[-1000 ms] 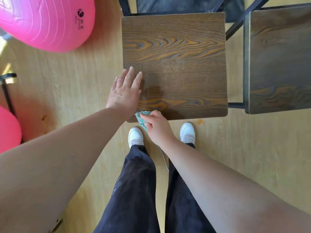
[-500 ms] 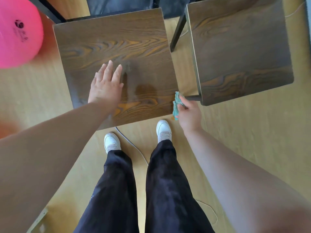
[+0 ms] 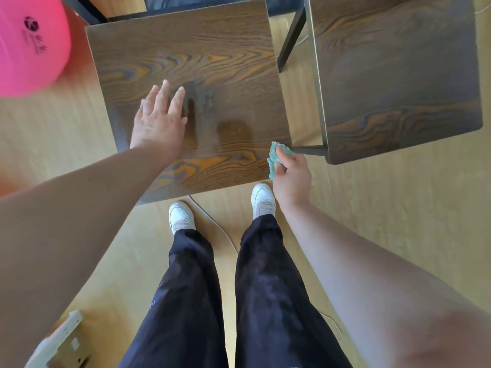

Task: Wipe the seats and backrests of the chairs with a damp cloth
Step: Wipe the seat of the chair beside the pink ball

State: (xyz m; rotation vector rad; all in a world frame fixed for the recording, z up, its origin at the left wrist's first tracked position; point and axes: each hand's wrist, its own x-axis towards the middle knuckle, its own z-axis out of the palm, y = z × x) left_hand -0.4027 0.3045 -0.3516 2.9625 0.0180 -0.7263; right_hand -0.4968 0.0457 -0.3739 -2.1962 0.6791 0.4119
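While my left hand [image 3: 159, 122] rests flat-fingered on the seat [image 3: 207, 49] and my right hand [image 3: 292, 176] pinches the bunched cloth [image 3: 273, 161], I'd spread it wider for overlapping strokes.

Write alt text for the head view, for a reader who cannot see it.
Seen from above, a person's left hand lies flat on a dark wood-grain chair seat while the right hand grips a teal cloth at the seat's near right corner. A second matching seat stands to the right, a pink exercise ball at upper left.
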